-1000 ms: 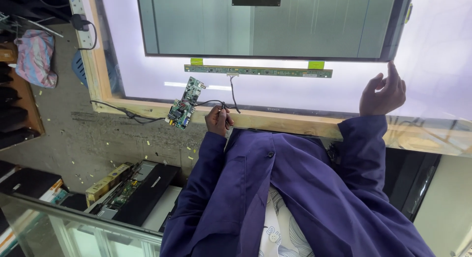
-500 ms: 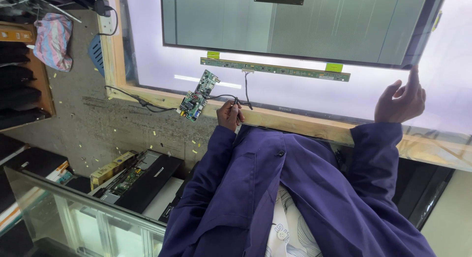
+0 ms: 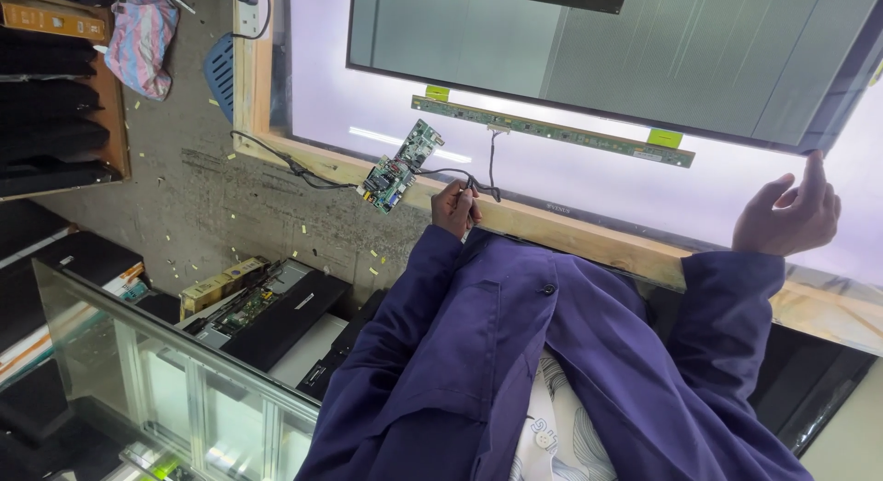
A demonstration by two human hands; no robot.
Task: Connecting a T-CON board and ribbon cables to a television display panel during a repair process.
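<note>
Glowing white panel: left hand pinches black cables; right hand open, fingertip on screen edge.

Screen and labels on the lit bench

A large grey panel lies on the glowing bench; two green tabs sit at its edge.

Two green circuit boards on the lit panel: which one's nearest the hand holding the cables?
The small rectangular board, lying tilted on the wooden frame's edge beside the left hand that grips the black cables. The other, a long narrow strip board, lies farther up, under the dark screen panel.
</note>
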